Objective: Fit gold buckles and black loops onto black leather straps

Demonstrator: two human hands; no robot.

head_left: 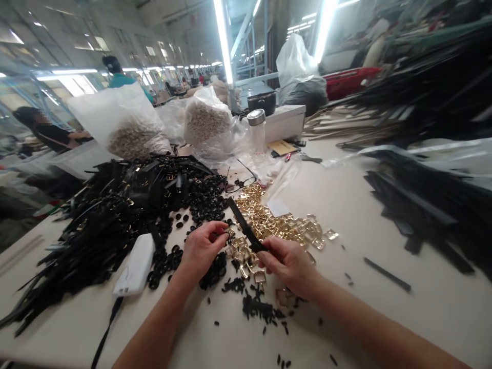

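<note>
My right hand [288, 264] is closed around the lower end of a black strap [242, 219], which slants up and to the left over a pile of gold buckles [277, 220]. Thumb and forefinger of my left hand [203, 249] pinch together just left of the strap. A small gold buckle [229, 232] shows at those fingertips, partly covered by them. Black ring-like pieces [207, 200] lie in a heap behind and around my left hand. Small black bits [257, 307] are scattered on the table below both hands.
A large heap of black straps [111, 205] covers the table's left side, beside a white power bank [136, 264] with a cable. Behind are eyeglasses [240, 183], a lidded jar [257, 130] and filled plastic bags [207, 120]. More dark strips [418, 210] lie right. Other people sit far left.
</note>
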